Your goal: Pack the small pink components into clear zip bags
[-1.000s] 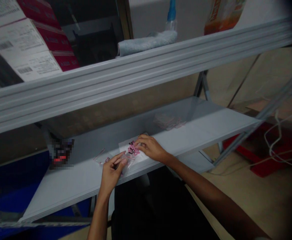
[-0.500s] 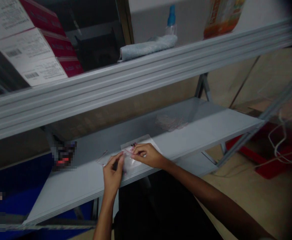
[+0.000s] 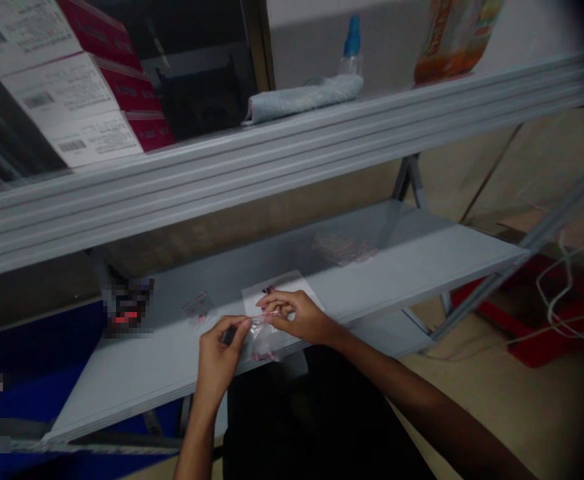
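Between both hands hangs a small clear zip bag (image 3: 263,341) with small pinkish-red pieces at its bottom. My left hand (image 3: 221,347) pinches the bag's top edge at its left end. The fingers of my right hand (image 3: 299,317) are closed on the same edge at the right. Behind them, a white sheet (image 3: 292,283) lies on the grey shelf (image 3: 137,373), with a few small dark and pink pieces (image 3: 269,290) on it. Left of my left hand lies another small clear bag (image 3: 199,311) with reddish pieces inside.
Farther back on the shelf is a pile of clear bags (image 3: 345,247). On the upper shelf stand stacked white and magenta boxes (image 3: 87,100), a folded cloth (image 3: 305,99), a blue-capped spray bottle (image 3: 352,50) and an orange bag (image 3: 455,47). White cables (image 3: 562,287) hang at the right.
The held bag has come nearer to me, over the shelf's front edge, its contents now visible at the bottom. The other bag at the left shows more fully. The view has shifted slightly.
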Available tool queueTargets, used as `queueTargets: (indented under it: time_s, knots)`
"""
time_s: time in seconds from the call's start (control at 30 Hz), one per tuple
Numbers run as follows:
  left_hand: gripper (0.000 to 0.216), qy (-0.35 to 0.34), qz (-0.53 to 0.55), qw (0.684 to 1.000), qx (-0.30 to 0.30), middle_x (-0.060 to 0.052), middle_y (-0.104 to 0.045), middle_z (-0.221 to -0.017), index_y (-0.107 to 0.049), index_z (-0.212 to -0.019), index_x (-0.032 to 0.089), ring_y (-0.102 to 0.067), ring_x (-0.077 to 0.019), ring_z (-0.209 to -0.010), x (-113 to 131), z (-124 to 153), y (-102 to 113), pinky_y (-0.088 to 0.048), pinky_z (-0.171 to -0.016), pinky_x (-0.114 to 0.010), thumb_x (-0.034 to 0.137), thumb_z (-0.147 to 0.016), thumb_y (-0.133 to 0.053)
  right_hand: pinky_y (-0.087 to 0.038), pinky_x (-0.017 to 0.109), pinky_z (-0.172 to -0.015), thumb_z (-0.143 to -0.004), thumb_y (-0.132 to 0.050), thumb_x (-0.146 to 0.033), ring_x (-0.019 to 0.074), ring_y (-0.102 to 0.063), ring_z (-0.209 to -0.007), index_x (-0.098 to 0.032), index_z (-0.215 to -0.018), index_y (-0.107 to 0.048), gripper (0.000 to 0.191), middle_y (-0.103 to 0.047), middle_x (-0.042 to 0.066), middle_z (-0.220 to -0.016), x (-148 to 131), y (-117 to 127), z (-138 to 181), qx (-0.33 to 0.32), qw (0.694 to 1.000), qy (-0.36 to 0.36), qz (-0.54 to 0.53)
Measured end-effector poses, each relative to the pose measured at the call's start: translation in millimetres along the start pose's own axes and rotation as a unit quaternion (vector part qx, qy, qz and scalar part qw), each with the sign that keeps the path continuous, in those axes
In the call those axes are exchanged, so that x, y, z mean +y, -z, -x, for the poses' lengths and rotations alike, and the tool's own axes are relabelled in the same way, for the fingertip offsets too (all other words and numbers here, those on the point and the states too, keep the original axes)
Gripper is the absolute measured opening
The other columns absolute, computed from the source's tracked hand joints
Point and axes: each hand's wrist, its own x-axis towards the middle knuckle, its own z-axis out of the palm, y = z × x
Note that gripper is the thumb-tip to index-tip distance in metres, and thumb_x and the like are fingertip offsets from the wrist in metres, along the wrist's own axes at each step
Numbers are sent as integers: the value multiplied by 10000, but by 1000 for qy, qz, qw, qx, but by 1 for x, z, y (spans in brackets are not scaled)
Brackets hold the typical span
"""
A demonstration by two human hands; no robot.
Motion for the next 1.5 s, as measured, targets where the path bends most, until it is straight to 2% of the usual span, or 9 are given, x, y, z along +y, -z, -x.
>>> queueTargets:
  time_s: [0.27,0.53,0.8,0.97,1.07,1.17,1.27,1.37,1.5]
  knots:
    - [178,31,104,994,9,-32,-723,-792,-723,-827,175,-649,-185,-769,-12,1,-19,-480,-742,-269,348,-839,-685,-479,245,-688,-845,-680,-340,147,-634,-752,-154,-842,-701,187,-691,31,-795,23,-11,-5,5,1000,-9,-7]
    - [157,16,111,994,-13,-38,-720,-843,-714,-858,179,-643,-186,-827,-9,2,-19,-466,-788,-268,331,-857,-673,-463,237,-655,-874,-643,-346,139,-607,-696,-162,-784,-687,210,-666,15,-742,19,-14,-1,7,999,36,19]
    - [182,43,158,986,34,-18,-675,-782,-683,-822,173,-613,-170,-759,-12,2,-17,-456,-721,-252,354,-836,-692,-378,205,-546,-884,-633,-389,104,-512,-601,-152,-796,-674,255,-602,-1,-701,20,-16,4,31,1000,4,2]
    - [190,34,149,988,-6,-33,-691,-828,-691,-866,173,-626,-180,-794,-13,3,-16,-462,-741,-260,359,-832,-696,-364,213,-552,-880,-634,-421,112,-494,-619,-158,-761,-664,291,-579,1,-695,20,-13,6,15,1000,24,6]
    - [192,40,145,989,4,-31,-691,-809,-688,-843,170,-625,-176,-778,-15,2,-16,-462,-734,-257,361,-827,-698,-366,217,-546,-888,-620,-431,109,-487,-593,-162,-789,-673,291,-579,-3,-687,20,-15,6,-1,1000,6,12]
    - [205,54,149,987,37,-22,-682,-781,-673,-835,172,-617,-171,-741,-16,1,-16,-462,-700,-252,375,-824,-694,-386,224,-562,-897,-606,-438,121,-515,-619,-163,-800,-670,298,-603,10,-718,21,-16,5,35,999,6,3]
    - [208,44,135,990,17,-27,-684,-799,-677,-850,171,-623,-177,-767,-14,1,-16,-469,-720,-258,377,-831,-690,-390,233,-582,-897,-607,-437,137,-529,-664,-165,-747,-660,315,-596,22,-725,22,-15,6,71,997,30,9]
    - [198,29,121,992,-24,-39,-696,-818,-696,-853,170,-629,-185,-796,-10,3,-15,-469,-742,-265,367,-840,-687,-374,232,-573,-896,-610,-433,132,-511,-647,-167,-735,-664,316,-579,13,-703,22,-15,7,44,998,36,22]
    - [195,35,118,992,-4,-41,-706,-816,-704,-819,173,-631,-191,-789,-7,5,-15,-467,-728,-267,368,-829,-700,-370,219,-562,-913,-589,-423,117,-506,-621,-166,-804,-674,292,-588,0,-699,21,-17,6,-5,1000,24,8]
